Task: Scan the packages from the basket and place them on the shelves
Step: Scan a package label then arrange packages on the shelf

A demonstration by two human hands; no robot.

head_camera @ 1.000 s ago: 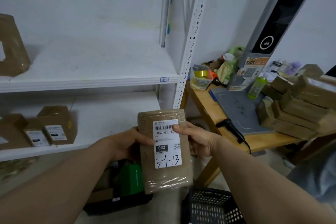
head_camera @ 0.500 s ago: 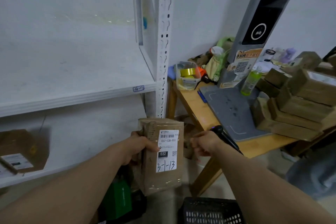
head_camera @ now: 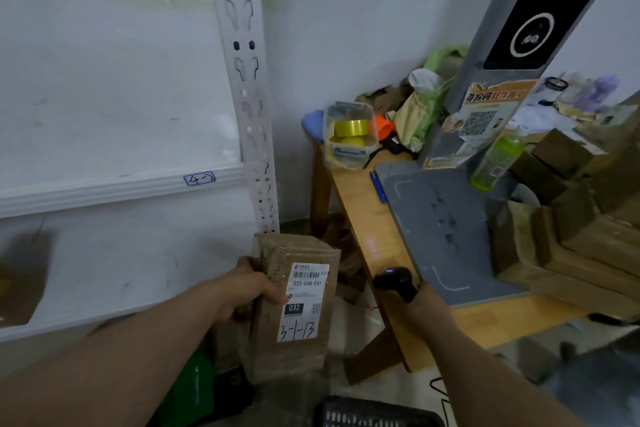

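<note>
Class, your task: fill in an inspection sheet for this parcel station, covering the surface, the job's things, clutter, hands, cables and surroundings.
Surface: wooden table, partly bare, with a grey scanning stand on it.
Job's things: package, label toward the camera, handwritten 3-1-13; handheld scanner; black basket at the bottom edge; white shelf tagged 4-2.
Clutter: clear tub holding yellow tape rolls; green bottle; stacked brown boxes.
Hands: left hand grips the package; right hand holds the handheld scanner.
Cables: nothing seen for certain.
Surroundings: white wall; green object low beside the shelving.
</note>
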